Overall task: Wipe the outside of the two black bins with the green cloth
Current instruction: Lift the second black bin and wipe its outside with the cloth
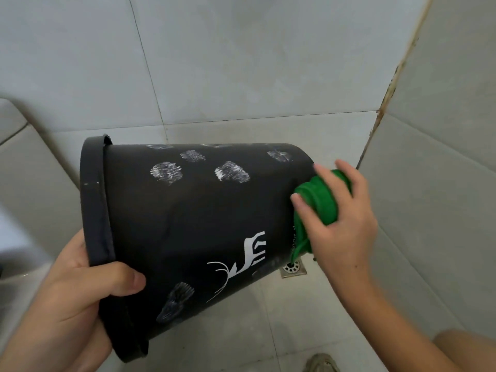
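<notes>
Black plastic fills the middle of my view: one black bin (188, 218) is held up in the air, tipped on its side, with its open rim to the left and its bottom to the right. I see only this one bin. At the far left my left hand (69, 296) grips the rim, with the thumb curled over onto the outside wall and the other fingers hidden inside the bin. Moving right, the wall has smudgy white brush marks (166, 173) dotted over it, and lower down a white deer picture (249, 253). There is tiny print near the bottom edge of the bin, but it is too small for me to read. Next comes the green cloth (319, 200), bunched up and pressed against the bottom of the bin, with a loose bit hanging down. My right hand (346, 213) holds the cloth there, fingers curled around it, fingertips touching the bin, wrist coming in from the lower right. Under the bin is a floor (268, 318) of pale grey tiles, with a small metal drain (294, 267) just below the cloth. Pale tiled walls (241, 63) stand behind and to the right, and the corner joint (389, 98) looks brown and dirty.
</notes>
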